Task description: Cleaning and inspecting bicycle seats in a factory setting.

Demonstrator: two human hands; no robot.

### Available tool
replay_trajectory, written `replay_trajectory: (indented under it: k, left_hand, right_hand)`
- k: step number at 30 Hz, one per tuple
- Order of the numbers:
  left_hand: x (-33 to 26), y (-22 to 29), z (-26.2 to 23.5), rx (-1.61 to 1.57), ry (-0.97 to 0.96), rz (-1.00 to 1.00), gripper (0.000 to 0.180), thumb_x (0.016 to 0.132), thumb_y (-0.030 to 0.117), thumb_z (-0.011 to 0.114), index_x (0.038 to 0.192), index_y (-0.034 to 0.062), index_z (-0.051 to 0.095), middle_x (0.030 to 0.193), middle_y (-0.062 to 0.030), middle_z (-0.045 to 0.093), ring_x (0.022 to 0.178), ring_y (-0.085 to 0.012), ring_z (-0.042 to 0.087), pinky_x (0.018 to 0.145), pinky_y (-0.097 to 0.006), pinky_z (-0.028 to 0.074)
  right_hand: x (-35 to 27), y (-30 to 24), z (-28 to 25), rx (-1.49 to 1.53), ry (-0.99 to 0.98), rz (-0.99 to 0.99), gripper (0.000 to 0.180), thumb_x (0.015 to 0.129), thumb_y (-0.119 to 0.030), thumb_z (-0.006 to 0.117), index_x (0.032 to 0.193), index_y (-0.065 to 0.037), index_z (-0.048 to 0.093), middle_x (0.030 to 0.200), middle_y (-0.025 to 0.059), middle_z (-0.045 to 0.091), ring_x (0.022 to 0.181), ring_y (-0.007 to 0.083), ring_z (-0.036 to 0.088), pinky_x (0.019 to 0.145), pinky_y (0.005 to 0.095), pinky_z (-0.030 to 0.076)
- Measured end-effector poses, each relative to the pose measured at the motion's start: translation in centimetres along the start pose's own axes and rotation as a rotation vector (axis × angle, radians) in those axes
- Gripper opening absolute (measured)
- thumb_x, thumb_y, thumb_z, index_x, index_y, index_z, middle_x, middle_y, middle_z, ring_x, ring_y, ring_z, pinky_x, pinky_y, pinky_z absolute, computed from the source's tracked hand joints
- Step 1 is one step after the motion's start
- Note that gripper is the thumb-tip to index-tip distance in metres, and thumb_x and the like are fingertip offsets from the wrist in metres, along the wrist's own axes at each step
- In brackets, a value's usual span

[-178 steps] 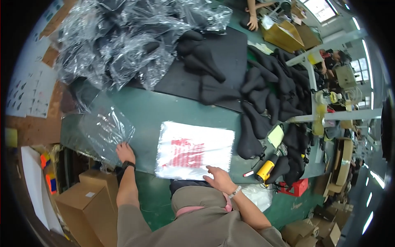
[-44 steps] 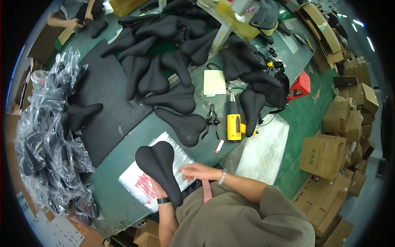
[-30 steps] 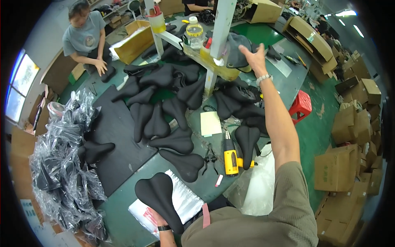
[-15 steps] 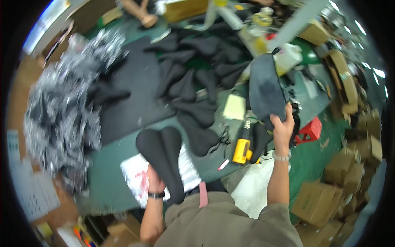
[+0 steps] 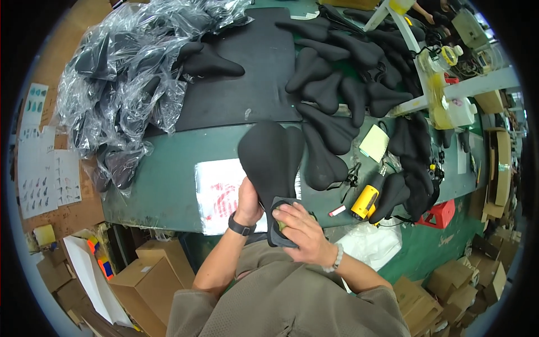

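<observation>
A black bicycle saddle (image 5: 264,151) is held up in front of me, its wide end pointing away and its narrow nose toward my body. My left hand (image 5: 248,203) grips it from the left side, with part of the fingers hidden beneath it. On the nose, my right hand (image 5: 300,231) presses a dark grey cloth (image 5: 275,235), its fingers bent over it. Something yellowish-green shows under those fingers, too covered to name. Below the saddle, a white sheet with red print (image 5: 216,194) lies on the green table (image 5: 163,191).
Several black saddles (image 5: 323,92) crowd the table's far side. A pile in clear plastic wrap (image 5: 129,73) rises at the left, beside a black mat (image 5: 247,84). To the right are a yellow-and-black heat gun (image 5: 366,202), a yellow notepad (image 5: 374,142), a red-and-white marker (image 5: 337,210) and a white metal frame (image 5: 477,84).
My right hand has come in from the far right, where it held a grey saddle-shaped piece, and now presses a cloth on the saddle. My view has shifted, and my left hand still holds the saddle.
</observation>
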State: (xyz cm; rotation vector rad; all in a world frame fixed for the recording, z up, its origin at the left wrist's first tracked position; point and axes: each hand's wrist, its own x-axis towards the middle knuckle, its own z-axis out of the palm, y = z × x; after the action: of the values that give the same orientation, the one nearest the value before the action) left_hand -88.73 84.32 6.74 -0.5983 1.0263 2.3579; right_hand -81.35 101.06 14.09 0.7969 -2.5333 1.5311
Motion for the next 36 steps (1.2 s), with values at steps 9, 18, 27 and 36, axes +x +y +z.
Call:
replay_trajectory:
  k: [9, 18, 27, 36]
  left_hand:
    - [-0.1, -1.0, -0.6, -0.039, 0.012, -0.029, 0.039, 0.105, 0.029, 0.041, 0.129, 0.0013, 0.057, 0.121, -0.0072, 0.065, 0.105, -0.0156, 0.064, 0.09, -0.032, 0.053]
    - [1.1, -1.5, -5.8, -0.292, 0.028, -0.055, 0.054, 0.104, 0.048, 0.043, 0.133, 0.0037, 0.054, 0.128, -0.0105, 0.063, 0.112, -0.0258, 0.062, 0.096, -0.041, 0.053]
    - [0.8, -3.5, -3.8, -0.137, 0.124, 0.01, 0.039, 0.103, 0.035, 0.049, 0.125, 0.0035, 0.058, 0.116, -0.0079, 0.068, 0.099, -0.0235, 0.066, 0.087, -0.037, 0.056]
    - [-1.5, -3.4, -1.0, -0.162, 0.033, -0.027, 0.047, 0.105, 0.039, 0.045, 0.136, 0.0041, 0.053, 0.131, -0.0073, 0.061, 0.116, -0.0228, 0.061, 0.099, -0.039, 0.051]
  right_hand:
    - [2.3, 2.2, 0.4, -0.019, 0.209, 0.025, 0.041, 0.067, 0.005, 0.061, 0.108, 0.008, 0.057, 0.137, 0.0235, 0.053, 0.13, 0.0454, 0.049, 0.109, 0.0474, 0.039]
    - [-6.1, 6.3, -12.9, 0.858, 1.157, 0.969, 0.031, 0.081, 0.001, 0.054, 0.11, 0.0, 0.064, 0.106, 0.0045, 0.068, 0.098, 0.014, 0.062, 0.091, 0.0267, 0.047]
    - [-3.0, 12.8, -49.0, -1.42, 1.37, 0.253, 0.035, 0.075, -0.012, 0.067, 0.107, 0.003, 0.066, 0.117, 0.0227, 0.063, 0.112, 0.041, 0.056, 0.101, 0.0455, 0.043]
    - [-0.2, 18.3, -42.1, -1.313, 0.806, 0.515, 0.049, 0.074, -0.023, 0.074, 0.114, 0.002, 0.064, 0.114, 0.0233, 0.064, 0.11, 0.04, 0.058, 0.097, 0.0474, 0.046]
